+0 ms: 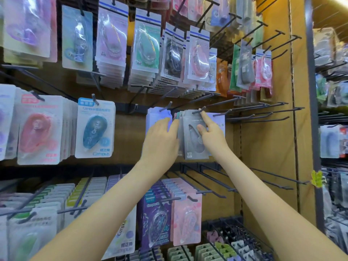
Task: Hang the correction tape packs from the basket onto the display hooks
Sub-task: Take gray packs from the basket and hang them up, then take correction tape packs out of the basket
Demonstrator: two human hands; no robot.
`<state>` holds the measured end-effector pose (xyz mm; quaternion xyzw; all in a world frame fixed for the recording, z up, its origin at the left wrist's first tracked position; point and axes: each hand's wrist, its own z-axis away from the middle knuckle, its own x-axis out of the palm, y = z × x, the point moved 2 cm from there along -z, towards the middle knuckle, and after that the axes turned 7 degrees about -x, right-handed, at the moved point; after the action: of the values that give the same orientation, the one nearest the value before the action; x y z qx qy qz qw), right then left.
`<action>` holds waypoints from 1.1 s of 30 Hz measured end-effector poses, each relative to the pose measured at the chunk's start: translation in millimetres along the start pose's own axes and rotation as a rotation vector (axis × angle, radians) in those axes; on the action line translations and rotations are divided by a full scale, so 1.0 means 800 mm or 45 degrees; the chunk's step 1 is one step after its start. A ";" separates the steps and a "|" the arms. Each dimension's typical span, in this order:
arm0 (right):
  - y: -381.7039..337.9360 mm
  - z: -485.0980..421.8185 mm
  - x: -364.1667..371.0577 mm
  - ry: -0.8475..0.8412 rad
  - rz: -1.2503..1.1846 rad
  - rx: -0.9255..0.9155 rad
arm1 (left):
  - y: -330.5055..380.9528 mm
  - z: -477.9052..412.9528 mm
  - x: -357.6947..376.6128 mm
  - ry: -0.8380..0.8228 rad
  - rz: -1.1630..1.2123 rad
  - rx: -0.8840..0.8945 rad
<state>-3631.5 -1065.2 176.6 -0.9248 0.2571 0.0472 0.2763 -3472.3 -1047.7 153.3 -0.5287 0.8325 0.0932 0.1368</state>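
Right grip (211, 132) pinches grey pack (194, 146); left grip (160, 137) holds it.

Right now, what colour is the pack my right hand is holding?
The pack is grey; head view.

Many packs (95, 127) on display hooks (278, 176)

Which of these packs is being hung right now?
The grey pack in the middle row, right of the teal Campus pack. Only it is in hand: the right hand pinches it at the hook, the left hand grips its left edge.
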 end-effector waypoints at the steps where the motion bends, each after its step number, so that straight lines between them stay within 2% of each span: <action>1: 0.003 -0.002 0.004 0.000 0.016 0.007 | -0.009 0.000 0.000 0.000 -0.086 0.001; 4: 0.008 -0.002 0.010 -0.019 0.116 -0.002 | -0.020 0.004 -0.003 -0.187 -0.193 -0.066; 6: 0.006 0.005 0.011 -0.044 0.214 -0.048 | -0.022 0.010 -0.008 -0.292 -0.111 -0.138; 10: 0.003 0.043 -0.008 -0.046 0.363 -0.213 | 0.017 0.032 -0.030 -0.265 0.062 -0.195; 12: 0.004 0.078 -0.032 -0.042 0.399 -0.306 | 0.053 0.055 -0.036 -0.216 0.192 -0.221; 15: 0.018 0.151 -0.088 -0.042 0.376 -0.381 | 0.132 0.111 -0.026 -0.120 0.346 -0.117; 18: 0.067 0.243 -0.165 -0.045 0.343 -0.363 | 0.231 0.189 0.014 -0.203 0.456 -0.062; 21: 0.139 0.346 -0.247 -0.172 0.325 -0.181 | 0.337 0.274 0.075 -0.451 0.559 -0.104; 26: 0.282 0.537 -0.367 -0.360 0.335 0.325 | 0.498 0.435 0.174 -1.122 0.678 -0.244; 31: 0.404 0.778 -0.421 -0.493 0.328 0.928 | 0.599 0.637 0.255 -1.704 0.635 -0.400; 33: 0.444 0.887 -0.426 -0.498 0.340 1.133 | 0.621 0.734 0.285 -1.959 0.536 -0.367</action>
<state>-4065.2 -785.9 -516.2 -0.6504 0.3117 0.1405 0.6783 -3938.4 -856.3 -470.6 -0.1612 0.5670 0.5610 0.5812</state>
